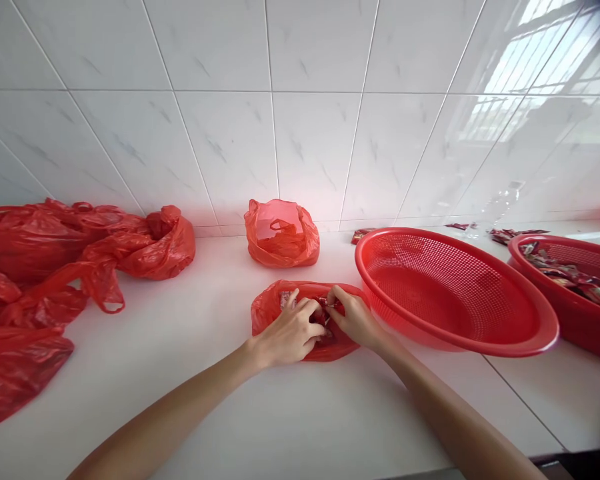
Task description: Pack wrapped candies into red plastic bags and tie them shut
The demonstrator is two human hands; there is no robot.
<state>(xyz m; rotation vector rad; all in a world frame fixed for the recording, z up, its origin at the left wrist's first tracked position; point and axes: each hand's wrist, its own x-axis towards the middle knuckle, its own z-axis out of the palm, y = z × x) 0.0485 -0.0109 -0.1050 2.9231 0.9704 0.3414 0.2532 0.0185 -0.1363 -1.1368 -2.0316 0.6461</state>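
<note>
On the white countertop lies a red plastic bag [265, 310], its mouth open, with small red packets inside. My left hand [291, 330] reaches into it with curled fingers around a small dark red packet. A paler printed packet [285, 299] shows beside the left thumb. My right hand [353, 319] comes in from the other side, thumb and fingertips pinched on the edge of a red packet [324, 302]. Both hands meet over the bag's middle, and part of what lies beneath the fingers is hidden.
A red perforated basket [430, 287] stands right of the bag, and a second red basket [570, 313] full of packets is farther right. Another red bag [283, 233] sits by the tiled wall [310, 147]. Several red bags [40, 247] crowd the left. A clear bottle [503, 201] stands behind.
</note>
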